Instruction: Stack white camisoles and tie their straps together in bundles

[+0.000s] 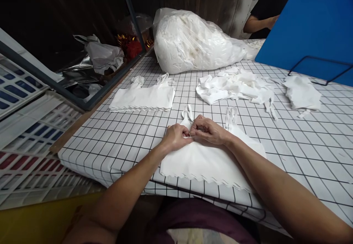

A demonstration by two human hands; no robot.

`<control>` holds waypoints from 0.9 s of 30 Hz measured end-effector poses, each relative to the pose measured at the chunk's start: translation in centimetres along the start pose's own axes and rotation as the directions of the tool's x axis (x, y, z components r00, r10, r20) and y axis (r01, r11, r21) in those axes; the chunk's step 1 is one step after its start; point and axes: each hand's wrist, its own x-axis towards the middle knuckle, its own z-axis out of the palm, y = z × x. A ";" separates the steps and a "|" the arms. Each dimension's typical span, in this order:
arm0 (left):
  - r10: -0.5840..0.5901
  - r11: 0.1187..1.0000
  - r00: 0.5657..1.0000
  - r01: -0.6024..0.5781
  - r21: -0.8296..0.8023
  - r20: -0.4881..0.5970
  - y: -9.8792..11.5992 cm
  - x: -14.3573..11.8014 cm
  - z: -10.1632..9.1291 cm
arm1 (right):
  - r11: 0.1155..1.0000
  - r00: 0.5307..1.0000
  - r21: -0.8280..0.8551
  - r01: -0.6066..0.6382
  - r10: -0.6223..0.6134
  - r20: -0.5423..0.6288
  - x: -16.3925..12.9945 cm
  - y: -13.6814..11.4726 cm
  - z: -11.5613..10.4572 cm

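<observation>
A white strappy top (pixel 204 163) with a scalloped hem lies flat on the grid-patterned table (pixel 116 141) right in front of me. My left hand (pixel 175 136) and my right hand (pixel 208 130) meet at its upper left edge, by the left strap. Both pinch the cloth there with closed fingers. The second strap (pixel 230 115) lies loose to the right of my right hand.
A neat stack of folded white tops (pixel 143 97) sits at the left. A loose heap of tops (pixel 234 85) and a smaller pile (pixel 302 93) lie behind. A big plastic bag of white cloth (pixel 193 39) stands at the back. Another person's arm (pixel 257 24) shows beside a blue board (pixel 311 23).
</observation>
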 end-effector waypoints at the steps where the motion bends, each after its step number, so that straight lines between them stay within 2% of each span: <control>1: -0.001 1.000 1.000 0.001 0.005 0.004 0.1 0.0 0.0 | 1.000 1.000 -0.001 0.009 -0.009 -0.006 0.1 0.0 0.1; 7: -0.039 0.999 0.999 0.040 -0.023 0.023 0.6 -0.1 -0.3 | 1.000 1.000 -0.014 0.023 -0.023 0.012 0.2 0.1 0.6; 17: -0.030 0.999 0.999 0.032 -0.036 0.032 0.5 -0.1 -0.3 | 1.000 0.999 -0.015 0.021 -0.020 0.026 0.1 0.1 0.3; 23: -0.031 0.999 0.999 0.031 -0.014 0.031 0.5 -0.1 -0.3 | 0.999 0.999 -0.020 0.028 -0.029 -0.034 0.2 0.0 0.6; 27: -0.044 0.999 0.998 0.045 -0.019 0.032 0.6 -0.1 -0.3 | 0.999 1.000 -0.026 0.028 -0.029 -0.009 0.2 0.2 0.7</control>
